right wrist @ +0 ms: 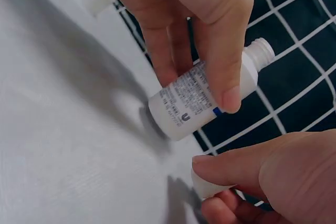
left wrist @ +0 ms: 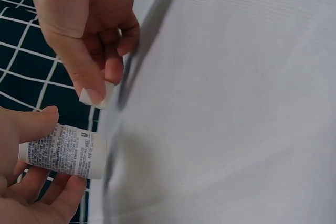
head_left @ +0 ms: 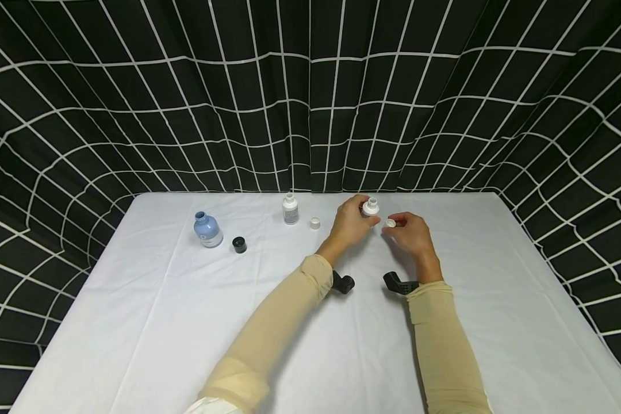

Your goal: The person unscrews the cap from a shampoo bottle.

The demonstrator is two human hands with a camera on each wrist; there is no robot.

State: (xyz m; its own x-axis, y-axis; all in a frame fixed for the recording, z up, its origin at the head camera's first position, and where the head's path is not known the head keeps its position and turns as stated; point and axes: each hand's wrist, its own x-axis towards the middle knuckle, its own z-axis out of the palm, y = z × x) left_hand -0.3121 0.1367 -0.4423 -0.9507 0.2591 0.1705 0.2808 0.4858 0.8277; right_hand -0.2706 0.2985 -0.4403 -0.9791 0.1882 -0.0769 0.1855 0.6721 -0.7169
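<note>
A small white bottle (right wrist: 181,103) with a printed label and a bare threaded neck is gripped by my left hand (head_left: 351,221), fingers on one side and thumb on the other. My right hand (head_left: 413,233) pinches a white cap (head_left: 390,223) between thumb and fingers, just right of the bottle and apart from it. The right wrist view has the bottle tilted, its base close to the tablecloth. In the left wrist view the same bottle (left wrist: 68,151) lies sideways across my left hand, the pinched cap (left wrist: 100,97) above it.
Left of my hands stand another uncapped white bottle (head_left: 290,210) and a loose white cap (head_left: 315,222). Farther left are a blue bottle (head_left: 208,231), also uncapped, and a black cap (head_left: 240,245). A black curtain (head_left: 321,123) with white grid lines hangs behind the white-covered table (head_left: 134,345).
</note>
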